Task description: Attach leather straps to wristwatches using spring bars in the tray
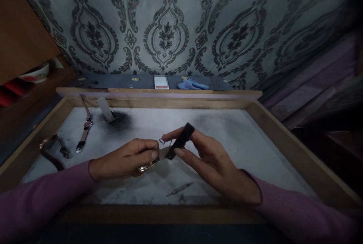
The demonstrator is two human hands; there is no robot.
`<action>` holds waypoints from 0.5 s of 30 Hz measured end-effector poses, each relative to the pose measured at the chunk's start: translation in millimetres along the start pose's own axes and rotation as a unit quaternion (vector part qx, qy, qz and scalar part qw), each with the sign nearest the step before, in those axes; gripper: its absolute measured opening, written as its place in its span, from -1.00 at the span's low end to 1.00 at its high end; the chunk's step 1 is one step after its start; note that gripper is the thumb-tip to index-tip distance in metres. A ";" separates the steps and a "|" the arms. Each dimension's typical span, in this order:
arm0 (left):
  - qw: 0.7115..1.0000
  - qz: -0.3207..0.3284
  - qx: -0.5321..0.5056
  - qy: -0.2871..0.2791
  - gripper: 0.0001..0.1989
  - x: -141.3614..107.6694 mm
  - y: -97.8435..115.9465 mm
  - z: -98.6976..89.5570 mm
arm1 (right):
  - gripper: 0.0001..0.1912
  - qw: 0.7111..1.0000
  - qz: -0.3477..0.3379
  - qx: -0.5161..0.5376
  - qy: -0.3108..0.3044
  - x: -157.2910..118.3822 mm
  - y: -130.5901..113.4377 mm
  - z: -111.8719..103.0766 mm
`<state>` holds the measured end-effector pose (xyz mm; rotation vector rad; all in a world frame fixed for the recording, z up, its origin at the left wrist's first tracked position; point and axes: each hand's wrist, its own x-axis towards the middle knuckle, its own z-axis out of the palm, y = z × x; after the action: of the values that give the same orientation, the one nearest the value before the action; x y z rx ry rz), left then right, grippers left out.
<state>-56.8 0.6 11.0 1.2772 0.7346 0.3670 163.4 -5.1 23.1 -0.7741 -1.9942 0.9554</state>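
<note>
My left hand (133, 157) is closed around a wristwatch, whose shiny metal case (146, 167) shows below the fingers. From between its thumb and forefinger a pale strap section (163, 153) reaches toward my right hand (215, 157). That hand pinches a flat black strap piece (183, 141) between thumb and fingers, holding it tilted above the tray. The pale section meets the black piece's lower end; whether they are joined I cannot tell. A small dark loop (162, 141) shows by my right forefinger. Beneath the hands lies a slim metal tool (180, 189).
The wooden-rimmed tray (159, 103) has a white, smudged floor. At its left lie a watch with a strap (85, 130), a dark curved strap (51, 153) and a pale upright piece (105, 110). Behind the rim sit a small box (161, 81) and a blue cloth (191, 84).
</note>
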 end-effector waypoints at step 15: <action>0.988 0.072 0.063 0.118 -0.68 -4.2 0.7 0.1 | -0.79 0.988 0.054 0.058 0.129 5.7 23.1 -9.6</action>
<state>-59.6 -2.0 12.9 1.4265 0.8783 0.6046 172.8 15.0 10.2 -0.8994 -1.6732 0.9705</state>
